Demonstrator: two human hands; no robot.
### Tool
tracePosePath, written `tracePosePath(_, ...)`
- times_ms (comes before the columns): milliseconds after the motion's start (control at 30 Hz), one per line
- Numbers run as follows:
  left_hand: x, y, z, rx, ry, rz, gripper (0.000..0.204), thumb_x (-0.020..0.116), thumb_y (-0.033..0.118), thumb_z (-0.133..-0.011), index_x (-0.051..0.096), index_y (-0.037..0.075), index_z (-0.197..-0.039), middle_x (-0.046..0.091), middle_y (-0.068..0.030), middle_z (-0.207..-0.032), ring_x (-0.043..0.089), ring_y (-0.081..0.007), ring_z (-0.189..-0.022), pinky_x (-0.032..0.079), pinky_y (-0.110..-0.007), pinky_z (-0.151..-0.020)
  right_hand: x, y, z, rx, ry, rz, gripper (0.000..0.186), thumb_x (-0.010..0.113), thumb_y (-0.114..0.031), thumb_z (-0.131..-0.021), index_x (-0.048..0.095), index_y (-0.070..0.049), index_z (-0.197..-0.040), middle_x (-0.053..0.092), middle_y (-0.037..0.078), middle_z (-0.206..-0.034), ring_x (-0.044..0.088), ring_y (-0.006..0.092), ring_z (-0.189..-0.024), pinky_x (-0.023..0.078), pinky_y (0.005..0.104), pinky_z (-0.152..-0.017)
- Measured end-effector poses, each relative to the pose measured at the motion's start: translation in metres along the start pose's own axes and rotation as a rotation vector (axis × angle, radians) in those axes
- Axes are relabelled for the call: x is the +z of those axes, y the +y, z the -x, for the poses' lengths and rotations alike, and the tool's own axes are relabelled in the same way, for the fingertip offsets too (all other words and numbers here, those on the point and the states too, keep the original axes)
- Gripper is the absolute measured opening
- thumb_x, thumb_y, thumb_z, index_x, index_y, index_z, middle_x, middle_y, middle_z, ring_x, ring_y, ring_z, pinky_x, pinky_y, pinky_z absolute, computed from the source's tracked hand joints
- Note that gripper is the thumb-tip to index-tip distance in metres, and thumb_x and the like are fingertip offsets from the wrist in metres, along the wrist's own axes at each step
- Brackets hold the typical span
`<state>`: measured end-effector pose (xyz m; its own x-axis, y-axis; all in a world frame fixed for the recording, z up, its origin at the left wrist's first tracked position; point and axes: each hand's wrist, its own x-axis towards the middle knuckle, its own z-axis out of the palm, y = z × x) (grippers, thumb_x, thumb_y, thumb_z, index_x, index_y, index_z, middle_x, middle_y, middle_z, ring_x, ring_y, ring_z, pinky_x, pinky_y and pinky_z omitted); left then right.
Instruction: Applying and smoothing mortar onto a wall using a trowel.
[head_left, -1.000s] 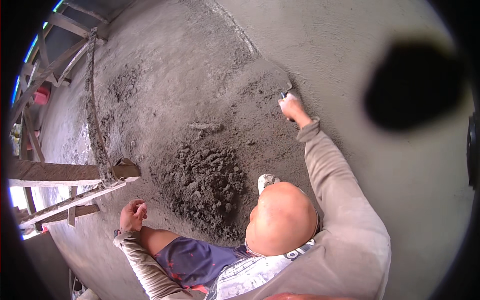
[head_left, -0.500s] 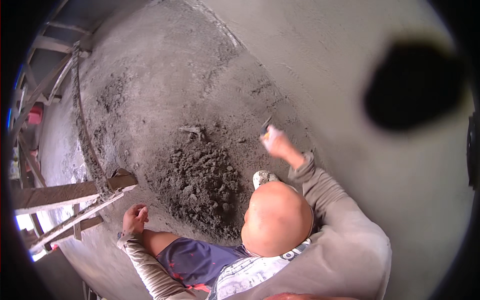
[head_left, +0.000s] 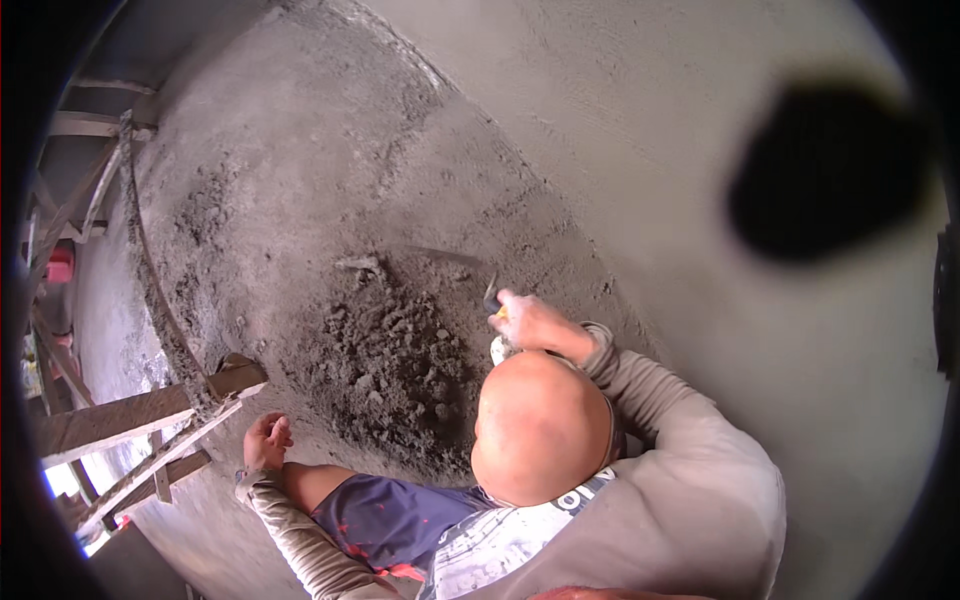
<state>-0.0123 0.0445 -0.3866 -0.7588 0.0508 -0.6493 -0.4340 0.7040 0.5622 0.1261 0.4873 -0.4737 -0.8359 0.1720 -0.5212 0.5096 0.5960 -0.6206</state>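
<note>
A trowel (head_left: pixel 491 293) is in my right hand (head_left: pixel 536 323), its fingers wrapped round a handle that shows a bit of yellow. Its thin, blurred blade reaches left above the rough grey ground, beyond a heap of crumbly dark mortar (head_left: pixel 400 370). My left hand (head_left: pixel 267 440) rests by my left knee with curled fingers, and nothing shows in it. Just past my bent right knee (head_left: pixel 540 430), a white-toed shoe (head_left: pixel 500 348) is partly hidden.
Wooden beams (head_left: pixel 150 408) with a long mortar-caked strip (head_left: pixel 150 270) stand at the left. A pale stick-like piece (head_left: pixel 360 263) lies at the heap's far edge. Smooth grey cement (head_left: pixel 720 330) spreads along the right. Something red (head_left: pixel 60 265) is far left.
My right hand has come nearer and to the left with the trowel, whose blade now points left toward the heap. The left hand keeps its place by the knee. The view has shifted slightly.
</note>
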Motion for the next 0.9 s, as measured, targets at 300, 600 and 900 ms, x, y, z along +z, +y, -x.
tracePosePath(300,0.0,0.007,-0.002,0.02,-0.007,-0.127,0.026,0.057,0.023,-0.082,0.055,0.0,-0.093,0.054,-0.0026,-0.066,0.05,-0.0089,-0.053,0.038,-0.021,-0.045,-0.043,0.085,0.002,0.206,0.422,-0.045,0.029,0.048,-0.023,-0.082,0.043,0.003,-0.093,0.056,0.027,-0.076,0.056,0.0416,-0.074,0.046,0.0458,-0.06)
tracePosePath(600,0.003,0.0,-0.001,0.036,-0.021,-0.12,0.024,0.057,0.022,-0.082,0.055,0.001,-0.094,0.053,-0.0023,-0.065,0.05,-0.0094,-0.05,0.038,-0.021,-0.044,0.006,0.049,0.046,-0.046,0.101,-0.155,0.034,0.05,-0.027,-0.079,0.045,0.003,-0.094,0.055,0.026,-0.071,0.055,0.0421,-0.071,0.043,0.0476,-0.059)
tracePosePath(900,0.0,0.004,-0.009,0.026,-0.005,-0.127,0.025,0.056,0.019,-0.082,0.055,-0.002,-0.095,0.053,-0.0026,-0.064,0.051,-0.0099,-0.052,0.039,-0.021,-0.044,0.036,0.074,0.043,0.105,0.276,-0.174,0.03,0.05,-0.022,-0.079,0.041,0.003,-0.092,0.054,0.027,-0.071,0.055,0.0422,-0.069,0.044,0.0458,-0.055)
